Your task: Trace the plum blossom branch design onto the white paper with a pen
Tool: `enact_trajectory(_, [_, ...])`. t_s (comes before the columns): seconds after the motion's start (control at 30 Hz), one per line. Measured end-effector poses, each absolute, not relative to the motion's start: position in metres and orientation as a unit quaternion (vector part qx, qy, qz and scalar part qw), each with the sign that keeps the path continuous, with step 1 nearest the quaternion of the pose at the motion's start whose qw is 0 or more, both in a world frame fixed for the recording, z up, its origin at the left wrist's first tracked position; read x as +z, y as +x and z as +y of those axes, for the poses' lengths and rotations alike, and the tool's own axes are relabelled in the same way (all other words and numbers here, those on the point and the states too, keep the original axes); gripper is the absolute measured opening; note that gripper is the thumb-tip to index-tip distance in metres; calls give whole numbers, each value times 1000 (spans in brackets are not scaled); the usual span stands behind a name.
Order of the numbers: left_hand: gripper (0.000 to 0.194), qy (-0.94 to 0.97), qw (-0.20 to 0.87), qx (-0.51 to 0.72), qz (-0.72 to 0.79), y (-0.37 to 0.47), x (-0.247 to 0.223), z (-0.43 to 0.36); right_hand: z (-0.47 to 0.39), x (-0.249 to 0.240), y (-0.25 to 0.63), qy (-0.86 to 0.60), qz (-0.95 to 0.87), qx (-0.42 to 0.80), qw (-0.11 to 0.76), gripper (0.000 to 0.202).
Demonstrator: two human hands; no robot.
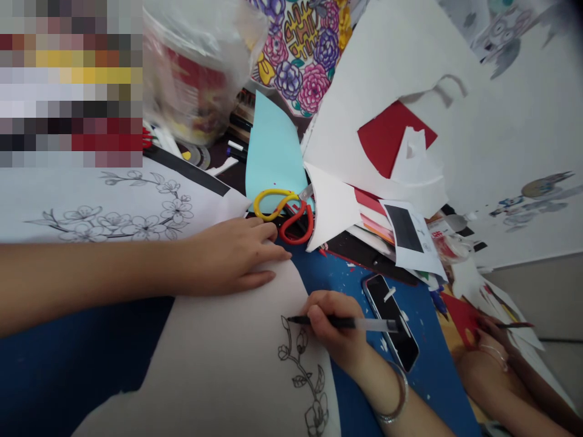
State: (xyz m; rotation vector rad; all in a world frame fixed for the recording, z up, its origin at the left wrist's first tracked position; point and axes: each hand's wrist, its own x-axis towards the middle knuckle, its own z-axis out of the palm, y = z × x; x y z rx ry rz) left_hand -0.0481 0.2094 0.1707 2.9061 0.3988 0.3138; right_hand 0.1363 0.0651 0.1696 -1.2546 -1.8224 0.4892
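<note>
Scissors (pixel 286 215) lie near a phone (pixel 394 321) and a printed flower sheet (pixel 113 212).

Right hand (pixel 334 331) gripping pen (pixel 346 323), drawing flowers on paper (pixel 228 358), left hand (pixel 232 255) flat on it

Craft table, scissors (pixel 286 214), cut paper (pixel 387 67), drawings (pixel 113 212)

One head-worn camera looks forward and steeply down, close over a cluttered blue table (pixel 82 358), near enough that the forearms enter from the left and bottom edges. It tilts rightward; a floor corner shows right.
</note>
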Motion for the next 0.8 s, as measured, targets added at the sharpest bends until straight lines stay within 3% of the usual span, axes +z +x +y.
enact_trajectory(0.47, [34,980,77,102,154,-48,173,206,60,166,139,-525,-678,224,463,28])
enact_trajectory(0.8, [35,978,66,130,148,-48,169,208,68,168,140,-494,-721,169,457,32])
